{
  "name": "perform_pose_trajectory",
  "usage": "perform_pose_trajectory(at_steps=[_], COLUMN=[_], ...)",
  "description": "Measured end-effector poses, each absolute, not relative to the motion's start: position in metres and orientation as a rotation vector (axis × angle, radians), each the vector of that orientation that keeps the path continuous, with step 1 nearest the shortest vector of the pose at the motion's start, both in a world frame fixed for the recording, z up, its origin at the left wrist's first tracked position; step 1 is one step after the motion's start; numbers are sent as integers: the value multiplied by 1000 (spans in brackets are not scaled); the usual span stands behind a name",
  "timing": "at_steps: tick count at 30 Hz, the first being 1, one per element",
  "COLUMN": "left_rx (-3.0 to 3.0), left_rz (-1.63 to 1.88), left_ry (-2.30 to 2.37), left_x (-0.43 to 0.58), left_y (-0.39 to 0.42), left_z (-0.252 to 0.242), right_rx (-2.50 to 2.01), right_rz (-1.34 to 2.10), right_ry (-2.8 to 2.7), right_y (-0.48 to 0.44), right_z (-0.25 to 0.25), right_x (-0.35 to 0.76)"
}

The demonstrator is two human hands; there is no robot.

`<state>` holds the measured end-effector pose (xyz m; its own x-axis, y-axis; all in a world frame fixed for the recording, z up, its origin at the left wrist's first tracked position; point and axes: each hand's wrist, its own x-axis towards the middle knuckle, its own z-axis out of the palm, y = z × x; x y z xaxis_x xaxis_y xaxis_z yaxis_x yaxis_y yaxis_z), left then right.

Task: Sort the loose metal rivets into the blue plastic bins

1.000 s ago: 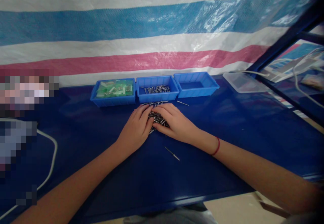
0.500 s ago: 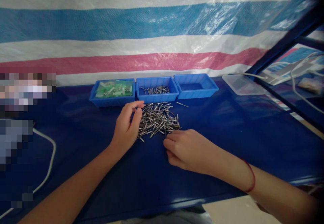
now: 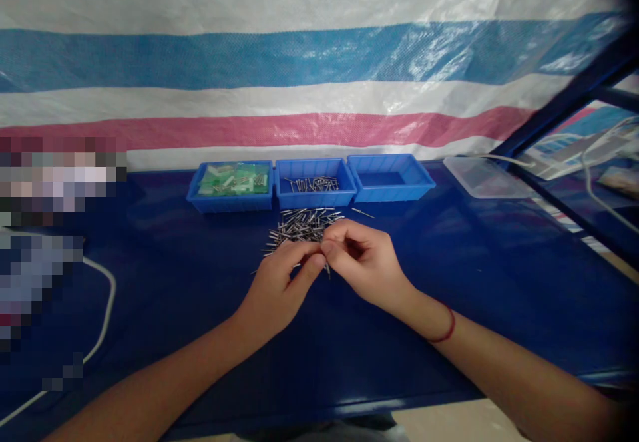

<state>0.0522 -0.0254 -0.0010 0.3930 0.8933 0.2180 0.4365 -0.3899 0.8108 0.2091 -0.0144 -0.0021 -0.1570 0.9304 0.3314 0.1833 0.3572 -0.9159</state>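
Observation:
A pile of thin metal pins that look like blind rivets lies on the blue table, its near side partly hidden by my hands. In front of it, my left hand has thumb and fingertips drawn together in a pinch. Its fingertips meet those of my right hand, which is also pinched closed. Whatever sits between the fingers is too small and covered to make out. One pin tip shows just below the right fingers; I cannot tell whether it is held or lying there. A single loose rivet rests right of the pile.
Three blue bins stand in a row behind the pile: the left bin holds a green bag of pieces, the middle bin some pins, the right bin nothing visible. A clear plastic lid, white cable and dark frame flank them.
My left hand has left the pile's left side and moved right and nearer. My right hand has shifted up from the near edge, and both hands' fingertips now meet.

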Motion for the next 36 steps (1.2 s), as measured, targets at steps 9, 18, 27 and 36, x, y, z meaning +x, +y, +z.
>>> perform_pose_trajectory(at_steps=[9, 18, 27, 36], left_rx=[1874, 1835, 1810, 1982], left_rz=[828, 786, 793, 945], left_ry=[1119, 1089, 1119, 1264], left_x=[58, 50, 50, 38], left_y=[-29, -27, -27, -18], left_z=[-2, -4, -6, -4], right_rx=[-956, -934, -951, -972], right_rz=[1102, 1044, 818, 579], right_ry=[-1485, -1531, -1726, -1907], right_y=[-25, -23, -23, -9], right_z=[-12, -13, -6, -3], right_x=[216, 216, 220, 230])
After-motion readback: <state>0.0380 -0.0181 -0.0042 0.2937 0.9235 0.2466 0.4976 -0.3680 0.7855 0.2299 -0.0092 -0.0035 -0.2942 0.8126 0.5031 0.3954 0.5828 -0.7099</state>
